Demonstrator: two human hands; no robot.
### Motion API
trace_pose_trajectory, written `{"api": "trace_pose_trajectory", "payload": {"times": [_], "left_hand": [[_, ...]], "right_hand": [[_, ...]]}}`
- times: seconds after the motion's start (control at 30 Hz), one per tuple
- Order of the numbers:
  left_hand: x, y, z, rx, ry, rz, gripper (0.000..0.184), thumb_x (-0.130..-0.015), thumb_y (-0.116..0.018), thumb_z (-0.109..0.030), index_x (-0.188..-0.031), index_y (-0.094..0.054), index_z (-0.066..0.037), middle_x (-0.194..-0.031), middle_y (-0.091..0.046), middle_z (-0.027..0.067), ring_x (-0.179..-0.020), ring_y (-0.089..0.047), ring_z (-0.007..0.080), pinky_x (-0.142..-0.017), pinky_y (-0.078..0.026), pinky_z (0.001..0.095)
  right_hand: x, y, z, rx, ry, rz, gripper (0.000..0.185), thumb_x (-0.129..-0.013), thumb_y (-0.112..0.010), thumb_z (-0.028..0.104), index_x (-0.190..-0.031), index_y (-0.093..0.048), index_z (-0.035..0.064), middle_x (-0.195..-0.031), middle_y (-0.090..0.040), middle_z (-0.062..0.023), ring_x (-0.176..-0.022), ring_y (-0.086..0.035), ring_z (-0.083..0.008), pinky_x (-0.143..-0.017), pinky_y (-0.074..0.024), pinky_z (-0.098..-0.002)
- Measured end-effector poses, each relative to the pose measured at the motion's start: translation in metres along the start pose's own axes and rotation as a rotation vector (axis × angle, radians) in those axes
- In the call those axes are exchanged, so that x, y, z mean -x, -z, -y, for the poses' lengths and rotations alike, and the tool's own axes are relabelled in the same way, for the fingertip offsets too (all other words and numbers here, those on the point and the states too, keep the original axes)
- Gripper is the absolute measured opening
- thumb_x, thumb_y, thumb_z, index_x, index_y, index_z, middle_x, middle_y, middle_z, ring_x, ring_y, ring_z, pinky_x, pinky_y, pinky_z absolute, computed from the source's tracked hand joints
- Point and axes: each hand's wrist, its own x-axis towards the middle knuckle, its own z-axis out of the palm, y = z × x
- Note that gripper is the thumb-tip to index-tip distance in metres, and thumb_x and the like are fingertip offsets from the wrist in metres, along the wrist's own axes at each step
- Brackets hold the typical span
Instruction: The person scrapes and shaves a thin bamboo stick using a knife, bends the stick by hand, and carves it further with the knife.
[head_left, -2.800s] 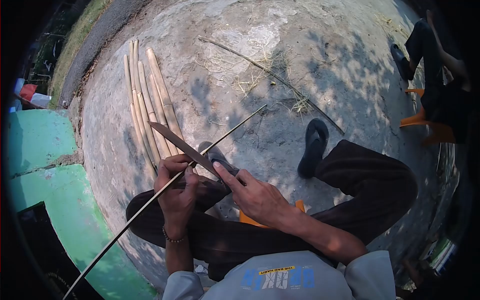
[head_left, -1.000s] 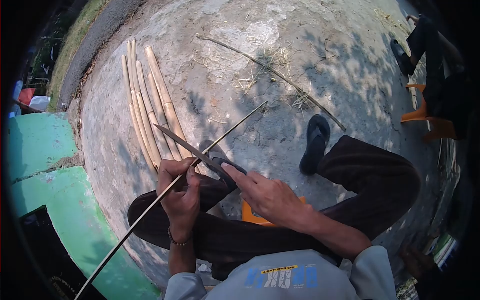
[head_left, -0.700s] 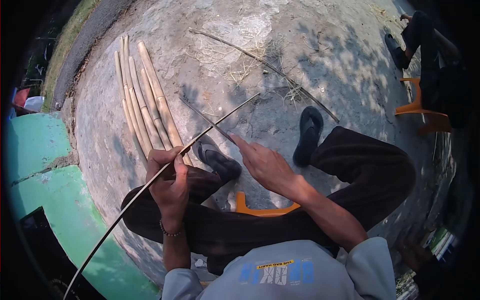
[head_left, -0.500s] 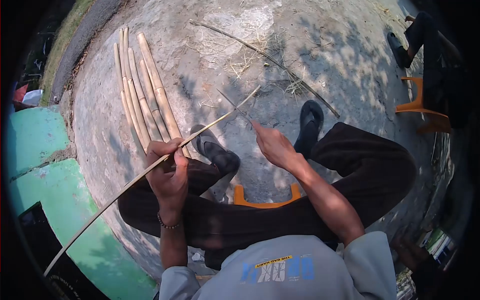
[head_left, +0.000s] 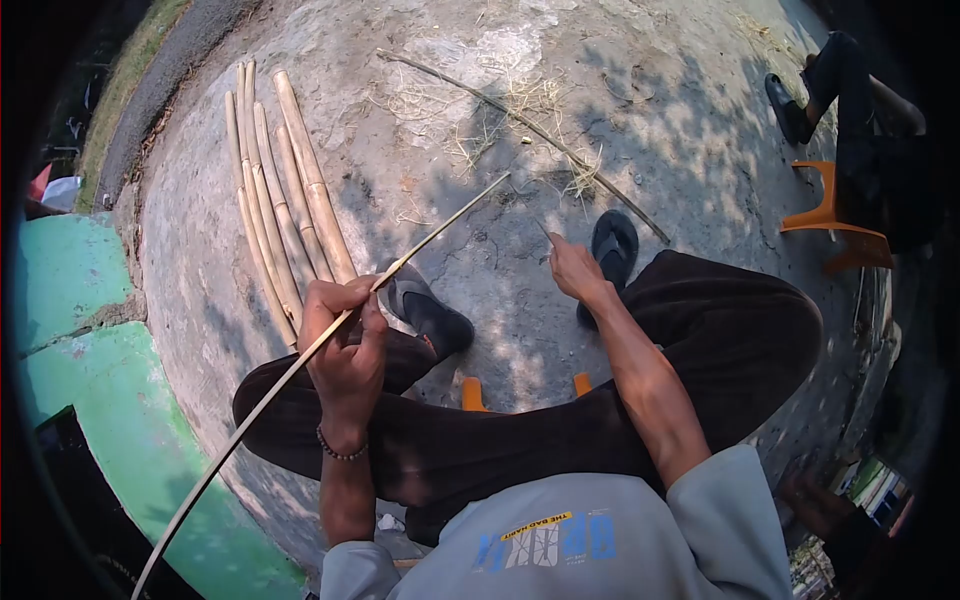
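My left hand [head_left: 343,350] pinches a long, thin bamboo strip [head_left: 255,415] between thumb and fingers. The strip slants from the lower left up to a tip in front of me. My right hand [head_left: 578,272] is closed round a knife [head_left: 544,231]; only a short bit of its blade shows, and the handle is hidden in the fist. Blade and strip are apart, with bare ground visible between them.
Several bamboo poles [head_left: 312,185] lie on the ground at the left. A long thin stick [head_left: 520,118] rests ahead among pale shavings [head_left: 470,145]. Another person's leg [head_left: 845,75] and an orange stool [head_left: 830,215] are at the right. A green ledge [head_left: 120,400] borders the left.
My right hand has moved right, carrying the knife away from the strip it was crossing near the tip. My left hand still grips the strip, whose rear end now hangs a little more steeply.
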Motion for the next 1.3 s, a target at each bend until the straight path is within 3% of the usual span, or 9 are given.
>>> {"api": "trace_pose_trajectory", "payload": {"times": [0.07,0.27,0.43,0.57,0.73,0.83,0.97,1.1,1.3], "left_hand": [[-0.002,-0.003,-0.01,-0.017,0.022,0.09,0.006,-0.097,-0.056,0.006,-0.101,-0.053,0.004,-0.1,-0.059,0.0105,-0.104,-0.067,0.0208,-0.092,-0.054,0.0321],[-0.004,-0.005,-0.005,-0.082,0.088,0.096,0.008,-0.097,-0.058,0.004,-0.102,-0.052,0.003,-0.103,-0.063,0.012,-0.104,-0.067,0.0187,-0.091,-0.054,0.0295],[-0.006,-0.01,-0.008,-0.022,0.163,0.021,0.009,-0.098,-0.059,0.002,-0.103,-0.052,0.002,-0.103,-0.064,0.011,-0.102,-0.067,0.0165,-0.09,-0.055,0.0276],[-0.008,-0.013,-0.009,-0.054,0.186,-0.009,0.01,-0.098,-0.06,0.002,-0.102,-0.052,0.001,-0.102,-0.063,0.0099,-0.103,-0.068,0.0167,-0.089,-0.055,0.0275],[-0.013,-0.014,-0.01,-0.007,0.144,0.001,0.011,-0.096,-0.06,0.006,-0.102,-0.053,0.001,-0.101,-0.061,0.0086,-0.104,-0.068,0.0183,-0.089,-0.055,0.0282],[-0.009,-0.008,-0.005,-0.027,0.086,0.049,0.012,-0.094,-0.059,0.01,-0.101,-0.055,0.001,-0.099,-0.058,0.0083,-0.105,-0.068,0.0215,-0.09,-0.055,0.0299],[-0.005,-0.006,-0.004,-0.022,0.059,0.115,0.014,-0.091,-0.057,0.015,-0.099,-0.056,0.003,-0.097,-0.055,0.0095,-0.105,-0.069,0.0261,-0.092,-0.056,0.0329],[-0.008,-0.006,-0.008,-0.003,-0.008,0.126,0.015,-0.091,-0.056,0.015,-0.1,-0.056,0.004,-0.098,-0.055,0.0103,-0.106,-0.069,0.0265,-0.094,-0.056,0.0337],[-0.006,-0.003,0.002,0.037,-0.007,0.139,0.016,-0.09,-0.058,0.016,-0.099,-0.055,0.003,-0.1,-0.055,0.0104,-0.109,-0.069,0.0283,-0.091,-0.056,0.0323]], "right_hand": [[0.007,-0.013,0.002,-0.001,0.05,-0.028,0.043,-0.1,-0.044,0.017,-0.138,-0.045,-0.0018,-0.093,-0.066,-0.0322,-0.089,-0.063,-0.0524,-0.079,-0.0486,-0.0572],[0.025,-0.004,0.061,-0.293,0.125,-0.098,0.046,-0.099,-0.045,0.014,-0.139,-0.04,-0.0082,-0.088,-0.063,-0.0354,-0.088,-0.062,-0.0537,-0.08,-0.0467,-0.0586],[0.023,-0.023,0.021,-0.038,0.224,-0.156,0.046,-0.101,-0.045,0.011,-0.145,-0.035,-0.0009,-0.074,-0.059,-0.0311,-0.074,-0.06,-0.0518,-0.067,-0.0437,-0.0562],[0.041,0.032,0.077,-0.269,0.06,-0.206,0.049,-0.099,-0.047,0.01,-0.145,-0.036,-0.0046,-0.087,-0.063,-0.0323,-0.082,-0.062,-0.051,-0.075,-0.0475,-0.0584],[0.078,0.052,0.14,-0.426,0.656,-0.279,0.053,-0.099,-0.052,0.014,-0.151,-0.039,0.0181,-0.098,-0.067,-0.0213,-0.082,-0.064,-0.0449,-0.072,-0.0528,-0.0532],[0.095,0.053,0.124,-0.189,0.42,-0.073,0.053,-0.098,-0.054,0.013,-0.149,-0.042,0.0203,-0.099,-0.067,-0.0182,-0.08,-0.065,-0.0424,-0.069,-0.0534,-0.0509],[0.053,0.029,0.047,-0.043,0.212,-0.113,0.052,-0.097,-0.055,0.012,-0.148,-0.043,0.0159,-0.091,-0.065,-0.0182,-0.077,-0.064,-0.0424,-0.066,-0.0508,-0.0516],[0.076,0.052,0.107,-0.249,0.539,-0.174,0.048,-0.098,-0.053,0.01,-0.146,-0.045,0.0069,-0.081,-0.063,-0.0208,-0.074,-0.062,-0.0401,-0.068,-0.0493,-0.0481],[0.043,0.039,0.083,-0.134,0.18,-0.05,0.05,-0.098,-0.054,0.009,-0.147,-0.046,0.0098,-0.08,-0.061,-0.0219,-0.074,-0.061,-0.0411,-0.071,-0.0493,-0.049]]}}
